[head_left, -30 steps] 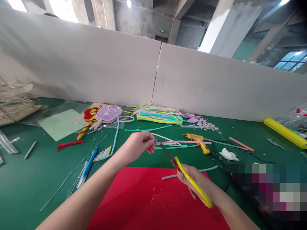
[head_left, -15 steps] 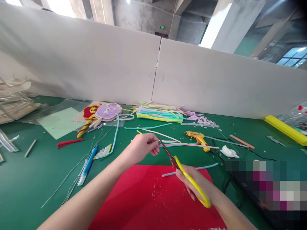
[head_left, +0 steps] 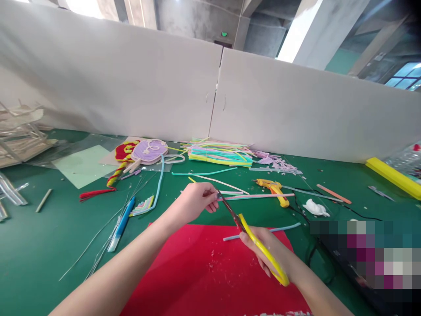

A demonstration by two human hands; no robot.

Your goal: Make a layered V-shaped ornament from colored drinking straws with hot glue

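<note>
My left hand (head_left: 199, 199) is closed, thumb and fingers pinching the end of a pink pipe cleaner (head_left: 263, 196) that sticks out to the right. My right hand (head_left: 263, 245) grips scissors (head_left: 259, 248) with yellow handles. Their dark blades point up and left, the tips right at my left fingertips; whether they touch the pipe cleaner is hidden. Beneath both hands lies a red mat (head_left: 194, 267) with small bits scattered on it. A grey-blue pipe cleaner (head_left: 284, 228) runs behind my right hand.
A bundle of coloured pipe cleaners (head_left: 220, 156) lies by the white partition (head_left: 148, 83). Left of it are a purple fan-shaped piece (head_left: 149, 151), a blue pen (head_left: 123, 221) and thin wires. A yellow glue gun (head_left: 274, 191) and crumpled white tissue (head_left: 315, 208) lie to the right.
The free right end of the pink pipe cleaner has swung upward and slightly left. Both hands and the scissors hold nearly the same position; the view has shifted slightly.
</note>
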